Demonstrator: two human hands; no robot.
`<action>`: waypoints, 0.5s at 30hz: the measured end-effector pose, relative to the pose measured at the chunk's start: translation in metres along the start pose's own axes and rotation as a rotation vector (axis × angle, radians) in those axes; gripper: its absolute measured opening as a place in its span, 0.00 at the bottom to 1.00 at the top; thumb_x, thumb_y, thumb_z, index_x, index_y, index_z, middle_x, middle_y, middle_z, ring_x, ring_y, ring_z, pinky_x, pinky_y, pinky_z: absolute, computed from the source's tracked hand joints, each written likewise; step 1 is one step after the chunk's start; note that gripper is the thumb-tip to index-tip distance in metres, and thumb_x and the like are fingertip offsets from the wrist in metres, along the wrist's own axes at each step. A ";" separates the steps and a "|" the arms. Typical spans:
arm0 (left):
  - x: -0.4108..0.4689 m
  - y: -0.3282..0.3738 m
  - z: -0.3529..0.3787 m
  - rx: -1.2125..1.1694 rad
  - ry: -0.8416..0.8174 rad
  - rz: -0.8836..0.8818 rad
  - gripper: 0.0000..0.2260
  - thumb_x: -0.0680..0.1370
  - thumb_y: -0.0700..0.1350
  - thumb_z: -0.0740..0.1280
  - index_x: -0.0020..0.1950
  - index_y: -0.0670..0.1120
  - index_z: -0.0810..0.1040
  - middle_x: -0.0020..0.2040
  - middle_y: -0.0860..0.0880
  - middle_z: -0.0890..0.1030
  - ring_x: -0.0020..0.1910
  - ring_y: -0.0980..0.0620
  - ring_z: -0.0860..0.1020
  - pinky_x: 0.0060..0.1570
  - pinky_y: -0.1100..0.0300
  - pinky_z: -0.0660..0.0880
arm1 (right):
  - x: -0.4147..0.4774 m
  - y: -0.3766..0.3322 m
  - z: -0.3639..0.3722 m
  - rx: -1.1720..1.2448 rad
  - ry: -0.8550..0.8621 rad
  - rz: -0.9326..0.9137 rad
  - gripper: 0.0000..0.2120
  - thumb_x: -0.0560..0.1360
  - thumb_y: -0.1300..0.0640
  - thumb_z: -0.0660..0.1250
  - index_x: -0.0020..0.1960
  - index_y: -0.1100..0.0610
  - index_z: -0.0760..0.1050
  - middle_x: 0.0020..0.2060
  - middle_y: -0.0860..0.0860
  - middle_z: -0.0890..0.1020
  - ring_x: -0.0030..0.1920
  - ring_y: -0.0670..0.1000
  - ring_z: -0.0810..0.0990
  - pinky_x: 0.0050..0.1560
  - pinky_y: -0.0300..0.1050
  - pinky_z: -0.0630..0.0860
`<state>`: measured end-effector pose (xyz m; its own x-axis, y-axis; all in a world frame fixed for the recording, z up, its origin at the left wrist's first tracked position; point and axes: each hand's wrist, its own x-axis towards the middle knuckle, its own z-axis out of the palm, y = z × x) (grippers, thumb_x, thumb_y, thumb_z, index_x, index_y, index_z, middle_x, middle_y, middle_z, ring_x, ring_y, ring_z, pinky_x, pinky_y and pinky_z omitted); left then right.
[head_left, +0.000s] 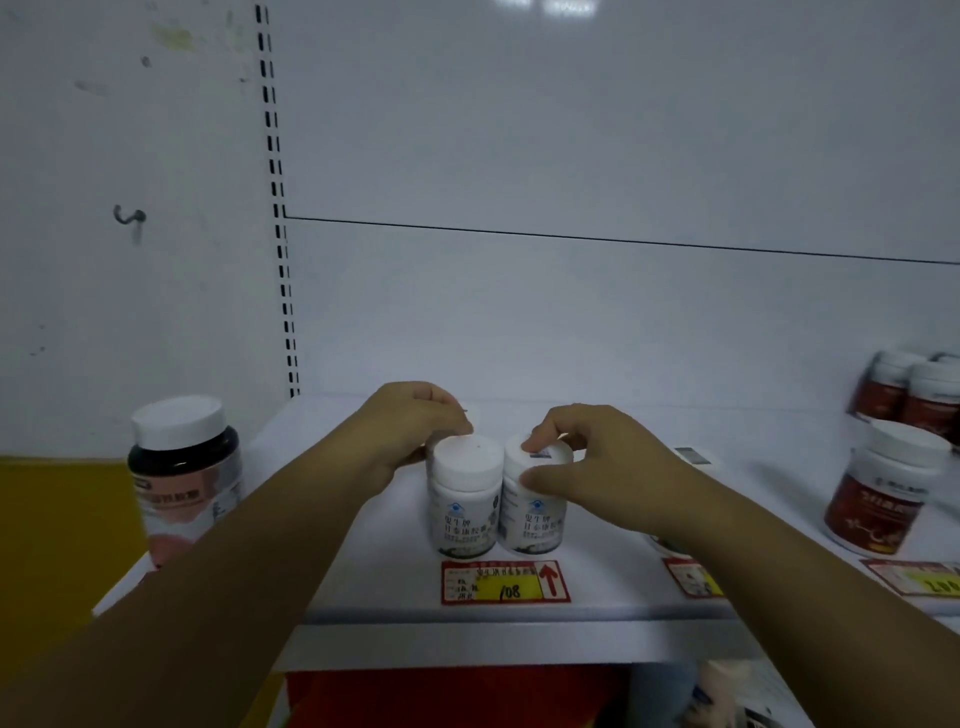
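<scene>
Two small white bottles with white caps stand side by side near the front of a white shelf (363, 571). My left hand (410, 431) curls behind the left bottle (464, 499), its fingertips over the cap's back edge. My right hand (587, 462) grips the cap of the right bottle (532, 519) from above, thumb at the front and fingers over the top. The bottles touch each other. Both stand upright above a red and yellow price tag (506, 582) marked 108.
A large dark jar with a white lid (182, 478) stands at the shelf's left end. Red-labelled jars (878, 493) sit at the right, with more (909, 389) behind them. Further price tags (691, 577) line the front edge. A white back panel rises behind.
</scene>
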<state>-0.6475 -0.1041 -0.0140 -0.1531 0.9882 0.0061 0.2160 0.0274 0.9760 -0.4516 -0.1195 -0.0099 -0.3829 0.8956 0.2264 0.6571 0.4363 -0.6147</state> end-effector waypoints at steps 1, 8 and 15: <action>0.000 0.001 0.001 0.014 -0.007 -0.004 0.04 0.72 0.36 0.69 0.40 0.44 0.79 0.41 0.47 0.80 0.43 0.50 0.75 0.42 0.59 0.74 | -0.001 0.000 0.000 -0.009 0.004 -0.001 0.06 0.70 0.52 0.72 0.45 0.48 0.77 0.54 0.45 0.79 0.52 0.47 0.77 0.53 0.43 0.77; -0.009 0.008 0.004 0.137 0.015 -0.028 0.04 0.74 0.42 0.69 0.47 0.44 0.80 0.51 0.46 0.79 0.52 0.47 0.75 0.56 0.51 0.74 | -0.012 -0.004 -0.004 -0.163 -0.024 -0.089 0.15 0.73 0.49 0.68 0.58 0.50 0.75 0.61 0.47 0.77 0.58 0.48 0.74 0.57 0.40 0.70; -0.038 0.065 0.041 0.511 0.118 0.251 0.15 0.78 0.51 0.63 0.63 0.48 0.73 0.65 0.48 0.73 0.57 0.51 0.71 0.49 0.58 0.67 | -0.026 0.014 -0.063 -0.533 0.048 -0.265 0.29 0.76 0.45 0.62 0.75 0.49 0.59 0.76 0.52 0.59 0.76 0.51 0.52 0.74 0.47 0.51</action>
<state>-0.5885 -0.1339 0.0401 -0.1373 0.9511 0.2766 0.6929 -0.1074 0.7130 -0.3918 -0.1318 0.0231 -0.5568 0.7477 0.3618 0.7831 0.6178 -0.0717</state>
